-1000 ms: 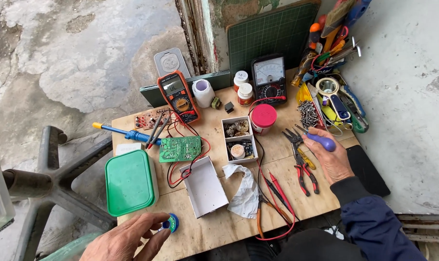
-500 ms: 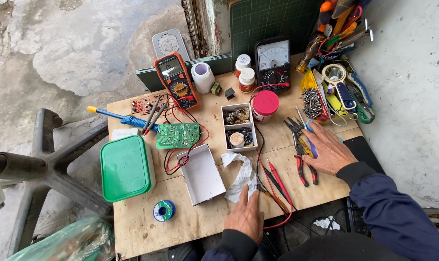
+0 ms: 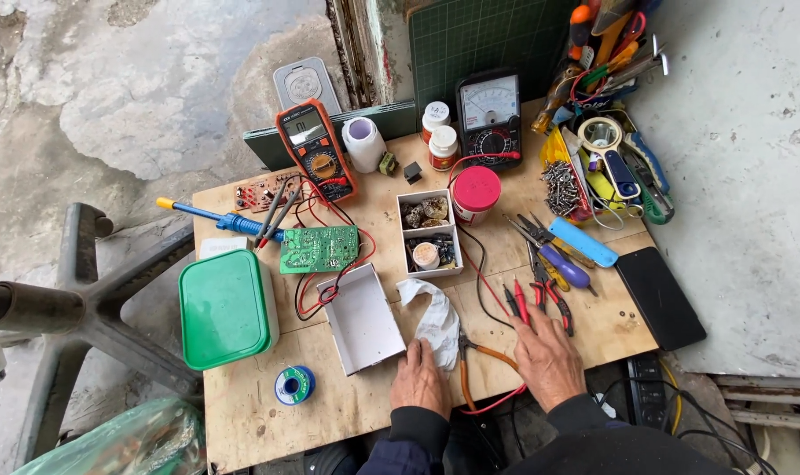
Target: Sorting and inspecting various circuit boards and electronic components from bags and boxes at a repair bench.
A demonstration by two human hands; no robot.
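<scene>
1. Leftmost, taking the open white box (image 3: 362,317) as your landmark: the green-lidded container (image 3: 225,308) sits well to its left, and the blue spool of solder (image 3: 293,384) lies below and left of it, untouched, well apart from both your hands.
2. Just above the box rests the green circuit board (image 3: 319,248), with red wires looping from it down to the box's edge. The blue-handled soldering iron (image 3: 220,218) lies up and left of the box, and the orange multimeter (image 3: 317,149) stands farther above.
3. Your left hand (image 3: 420,382) lies just right of the box's lower corner, palm down and fingers flat, its fingertips touching the lower edge of the crumpled white cloth (image 3: 433,314). It presses rather than grips; nothing is closed in it.
4. Further right of the box, orange-handled pliers (image 3: 470,369) lie between your two hands, held by neither.
5. Your right hand (image 3: 548,355) is spread flat on the wooden table (image 3: 604,327), fingers open, its fingertips near the red probe tips (image 3: 517,302) and the red-handled pliers (image 3: 551,295). It holds nothing.
6. Judging progress: the board, iron and solder are laid out, but no tool is in hand, so the work on the board looks not yet begun.
</scene>
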